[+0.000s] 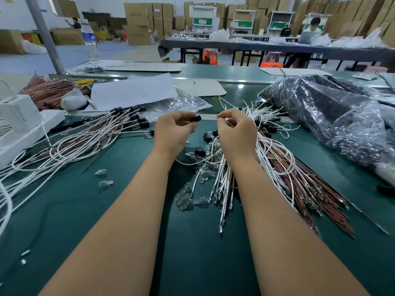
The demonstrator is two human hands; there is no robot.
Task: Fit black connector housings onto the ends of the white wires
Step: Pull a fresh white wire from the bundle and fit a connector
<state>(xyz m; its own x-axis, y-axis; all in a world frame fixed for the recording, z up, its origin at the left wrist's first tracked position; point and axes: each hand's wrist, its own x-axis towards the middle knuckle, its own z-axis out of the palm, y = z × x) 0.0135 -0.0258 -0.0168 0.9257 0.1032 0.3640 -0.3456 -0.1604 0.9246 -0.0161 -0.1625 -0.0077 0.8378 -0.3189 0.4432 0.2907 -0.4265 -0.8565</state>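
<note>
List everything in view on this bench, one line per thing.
black housing: one, black, pinched in left hand
white wire: one, white, between the hands
finished wires: pile, white and brown, bench left
loose wires: pile, white and brown, bench right
glass bulbs: many, clear, bench centre
plastic bag: one, clear, dark contents, right
water bottle: one, clear, far left
left hand: one, holding housing
right hand: one, pinching wire

Bare green mat (70, 210) is lying open at near left; a white wire bundle (226, 178) and glass bulbs (188, 199) are crowding the centre, finished leads (89, 142) blocking far left, a plastic bag (333, 116) walling the right
</note>
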